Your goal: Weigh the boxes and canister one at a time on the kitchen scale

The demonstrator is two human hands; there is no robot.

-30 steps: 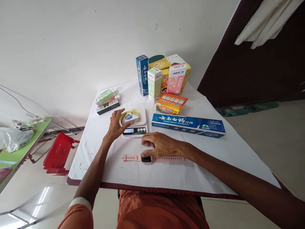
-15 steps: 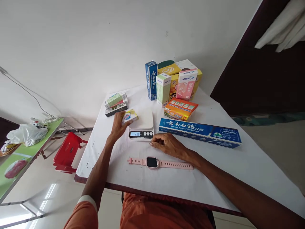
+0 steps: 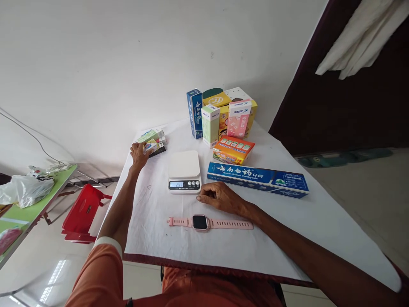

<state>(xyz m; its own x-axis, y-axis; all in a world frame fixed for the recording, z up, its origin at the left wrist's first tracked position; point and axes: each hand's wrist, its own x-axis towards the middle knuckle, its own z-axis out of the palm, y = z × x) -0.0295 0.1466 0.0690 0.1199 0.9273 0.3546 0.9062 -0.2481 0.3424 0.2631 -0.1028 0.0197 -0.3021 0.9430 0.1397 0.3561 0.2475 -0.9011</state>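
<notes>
At the table's left side, my left hand (image 3: 139,154) is closed on a small yellow-and-white box (image 3: 151,146). That box is over a stack of slim cartons, among them a green-and-white carton (image 3: 151,135) and a black carton (image 3: 159,151). My right hand (image 3: 222,197) rests on the white tablecloth with its fingers curled in and nothing visible in them. Just left of it stands a white digital kitchen scale (image 3: 184,164), its platform bare and its display lit. A pink-strapped smartwatch (image 3: 200,222) lies flat in front of the scale.
Right of the scale lies a long blue toothpaste box (image 3: 255,179). Behind it are an orange box (image 3: 234,149), an upright blue box (image 3: 194,114), a light green box (image 3: 210,126) and a pink box (image 3: 238,119). A red chair (image 3: 83,211) stands left of the table.
My left hand has carried the small box from beside the scale leftward to the stacked cartons. The scale's display reading has changed. The view has shifted slightly; my right hand stays by the scale.
</notes>
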